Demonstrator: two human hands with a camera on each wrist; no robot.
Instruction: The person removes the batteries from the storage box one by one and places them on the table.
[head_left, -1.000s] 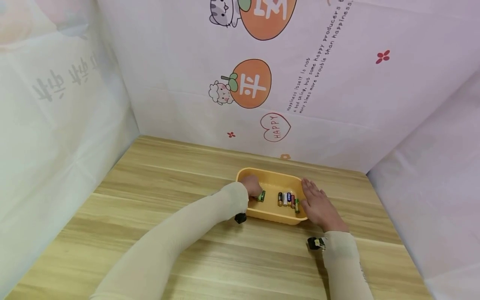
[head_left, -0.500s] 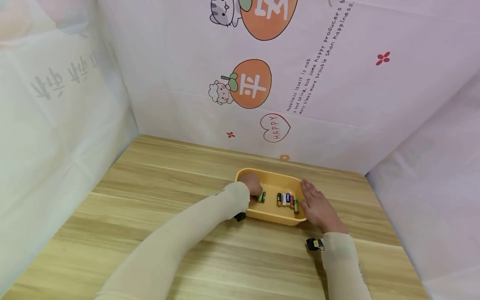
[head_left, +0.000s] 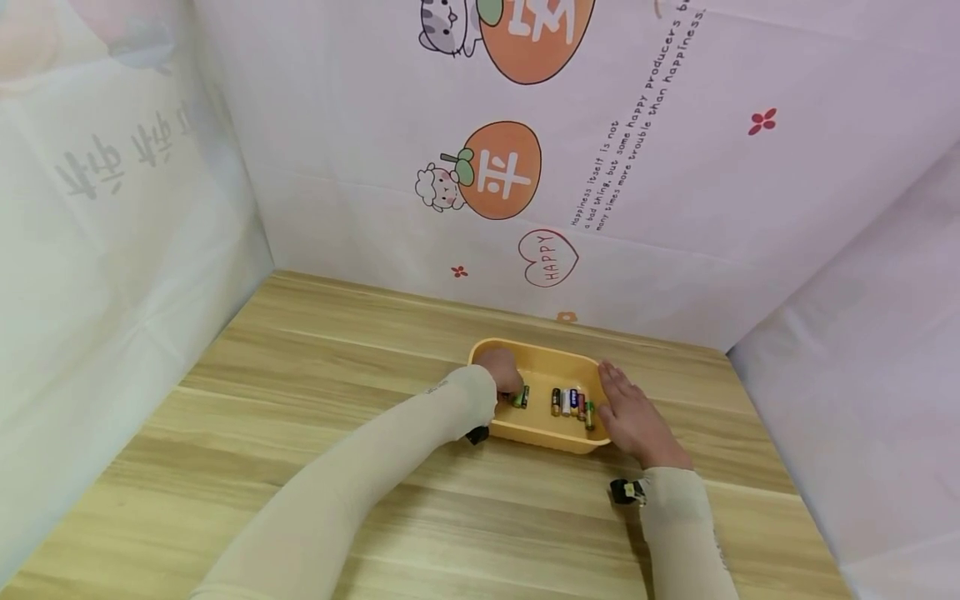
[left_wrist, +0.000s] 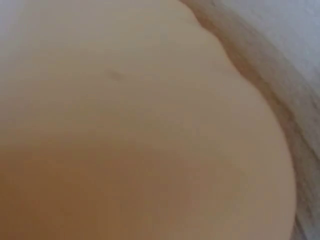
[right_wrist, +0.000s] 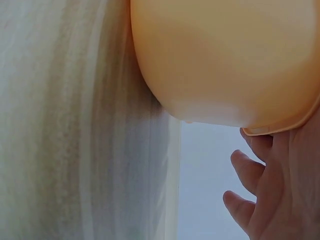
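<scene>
A yellow-orange plastic bin [head_left: 547,434] stands on the table in the head view. My left hand [head_left: 500,371] reaches down inside its left end, knuckles up. Its fingertips are hidden, so I cannot tell whether they pinch anything. Right beside them lie a green battery [head_left: 517,400] and a dark one [head_left: 525,396]. Toward the bin's right end, several batteries [head_left: 573,403] lie side by side in a row. My right hand [head_left: 637,425] rests against the right rim with its fingers extended. In the right wrist view, that hand's spread fingers [right_wrist: 245,170] show at the bin's outer wall.
The wood-grain table [head_left: 450,525] extends around the bin. Behind it rises a white printed cloth wall [head_left: 360,167], with further cloth walls at left and right. Small black wrist cameras are strapped near both cuffs. Only the bin's blurred wall [left_wrist: 150,115] fills the left wrist view.
</scene>
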